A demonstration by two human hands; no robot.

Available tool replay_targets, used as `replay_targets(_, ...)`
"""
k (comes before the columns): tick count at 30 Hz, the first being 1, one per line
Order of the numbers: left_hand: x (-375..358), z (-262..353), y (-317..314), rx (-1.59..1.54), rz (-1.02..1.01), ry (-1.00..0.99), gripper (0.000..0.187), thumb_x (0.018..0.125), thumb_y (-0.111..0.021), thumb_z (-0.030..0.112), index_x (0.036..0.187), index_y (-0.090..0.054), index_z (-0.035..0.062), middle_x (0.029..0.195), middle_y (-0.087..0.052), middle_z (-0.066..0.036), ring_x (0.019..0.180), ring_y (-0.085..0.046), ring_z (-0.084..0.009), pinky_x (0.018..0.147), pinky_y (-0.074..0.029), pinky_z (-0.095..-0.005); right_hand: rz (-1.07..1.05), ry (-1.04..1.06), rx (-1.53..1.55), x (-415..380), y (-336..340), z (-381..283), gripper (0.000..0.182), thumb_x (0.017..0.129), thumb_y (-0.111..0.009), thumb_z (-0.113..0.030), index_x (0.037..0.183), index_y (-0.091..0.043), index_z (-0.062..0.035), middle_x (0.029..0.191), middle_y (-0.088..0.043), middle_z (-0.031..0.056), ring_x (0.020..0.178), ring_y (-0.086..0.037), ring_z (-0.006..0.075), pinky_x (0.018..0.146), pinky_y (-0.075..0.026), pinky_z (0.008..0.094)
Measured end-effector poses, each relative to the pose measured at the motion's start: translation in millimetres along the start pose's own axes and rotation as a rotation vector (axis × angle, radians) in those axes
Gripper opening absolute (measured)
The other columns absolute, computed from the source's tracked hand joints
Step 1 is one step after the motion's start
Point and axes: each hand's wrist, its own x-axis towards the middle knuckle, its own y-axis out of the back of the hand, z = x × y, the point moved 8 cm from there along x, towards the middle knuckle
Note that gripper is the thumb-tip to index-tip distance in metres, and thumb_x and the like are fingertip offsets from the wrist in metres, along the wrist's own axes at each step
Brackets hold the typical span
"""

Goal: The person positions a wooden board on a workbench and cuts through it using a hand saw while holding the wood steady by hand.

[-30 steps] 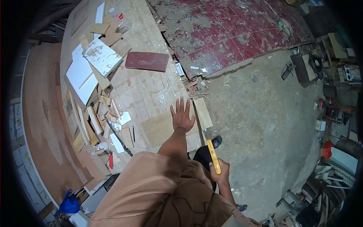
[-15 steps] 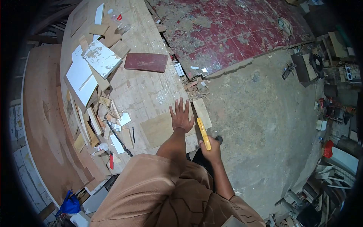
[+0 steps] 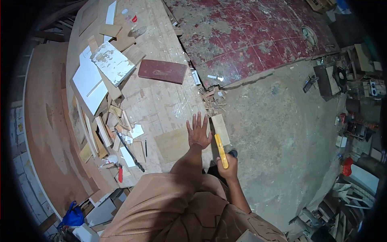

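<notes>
My left hand [image 3: 198,132] lies flat with its fingers spread, pressing on a thin light-brown wooden board [image 3: 171,146] at the right edge of the workbench. In my right hand [image 3: 228,166] is a handsaw [image 3: 221,150], gripped by its yellow handle. Its dark blade runs along the bench edge, just right of my left hand, and is mostly hard to see. A pale strip of wood [image 3: 221,128] sticks out past the bench edge, beyond the blade.
Wood offcuts [image 3: 109,109], a white-faced panel [image 3: 113,64], a pencil [image 3: 146,148] and a dark red block [image 3: 162,71] lie on the bench [image 3: 153,40]. Wood scraps [image 3: 213,101] sit by its edge. Concrete floor [image 3: 266,121] spreads to the right, with clutter along the far side.
The whole view has shifted a little, so everything appears lower and further right. My left hand stays flat on the board and my right hand still grips the saw.
</notes>
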Motion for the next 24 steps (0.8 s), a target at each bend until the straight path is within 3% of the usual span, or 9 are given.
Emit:
replay_targets(6,-2,2,-1,0.024,0.05,0.006,0.092,0.088,-0.057,0.048,0.163,-0.013,0.0188,0.169,-0.005,-0.015,0.156,-0.002,-0.0356,0.121,-0.001,-0.0645,0.017,0.028,0.002,-3,3,14,0.015,0.084,-0.068,-0.012,0.077,-0.06,-0.001,0.063,-0.059,0.0143,0.056,-0.062,0.027,0.056,-0.048,0.0375)
replay_targets(7,-3,3,3,0.032,0.047,0.01,0.089,0.09,-0.056,0.045,0.163,-0.013,0.0192,0.169,-0.005,-0.014,0.156,-0.002,-0.0347,0.121,-0.001,-0.063,0.043,0.101,-0.037,-3,-3,11,0.021,0.082,-0.07,-0.017,0.073,-0.057,-0.0026,0.062,-0.059,0.0195,0.057,-0.063,0.0383,0.053,-0.049,0.0434)
replay_targets(8,-3,3,2,0.033,0.05,0.006,0.089,0.09,-0.056,0.045,0.163,-0.013,0.0192,0.169,-0.005,-0.014,0.156,-0.002,-0.0347,0.121,-0.001,-0.063,0.017,0.069,-0.05,-7,-8,15,0.023,0.082,-0.069,-0.019,0.072,-0.057,-0.0024,0.064,-0.06,0.0213,0.06,-0.064,0.0413,0.055,-0.049,0.0455)
replay_targets(16,-7,6,7,0.067,0.118,0.017,0.084,0.093,-0.054,0.04,0.163,-0.014,0.0177,0.169,-0.009,-0.013,0.156,-0.005,-0.0324,0.122,-0.002,-0.0611,0.054,0.1,-0.007,-29,-5,29,0.018,0.083,-0.069,-0.019,0.081,-0.062,-0.0021,0.067,-0.061,0.022,0.064,-0.066,0.0419,0.057,-0.051,0.0461)
replay_targets(18,-2,5,6,0.05,0.114,0.023,0.082,0.093,-0.052,0.041,0.163,-0.015,0.0183,0.17,-0.008,-0.012,0.156,-0.006,-0.0316,0.122,-0.003,-0.061,0.036,0.055,0.064,-68,9,39,0.019,0.083,-0.071,-0.016,0.079,-0.06,-0.0013,0.064,-0.06,0.0178,0.057,-0.064,0.0349,0.054,-0.048,0.0418)
replay_targets(21,-7,3,2,0.049,0.164,0.017,0.082,0.093,-0.052,0.042,0.162,-0.016,0.017,0.169,-0.01,-0.012,0.156,-0.007,-0.0321,0.122,-0.003,-0.0609,0.06,0.156,-0.055,-121,32,60,0.019,0.08,-0.071,-0.016,0.076,-0.059,-0.0014,0.063,-0.059,0.0182,0.055,-0.063,0.0335,0.054,-0.048,0.0422)
replay_targets(23,-6,4,4,0.07,0.192,0.002,0.081,0.093,-0.051,0.042,0.162,-0.017,0.0161,0.169,-0.011,-0.013,0.156,-0.008,-0.0324,0.122,-0.004,-0.061,0.004,-0.069,-0.002,-130,48,54,0.019,0.08,-0.069,-0.019,0.078,-0.061,-0.0014,0.068,-0.061,0.0215,0.063,-0.066,0.0408,0.058,-0.052,0.0451)
replay_targets(24,-5,4,5,0.069,0.196,-0.005,0.081,0.093,-0.051,0.042,0.162,-0.017,0.0161,0.169,-0.011,-0.013,0.156,-0.008,-0.0324,0.122,-0.004,-0.061,0.011,-0.066,-0.003,-133,52,50,0.019,0.08,-0.069,-0.019,0.078,-0.061,-0.0014,0.068,-0.061,0.0215,0.063,-0.066,0.0408,0.058,-0.052,0.0451)
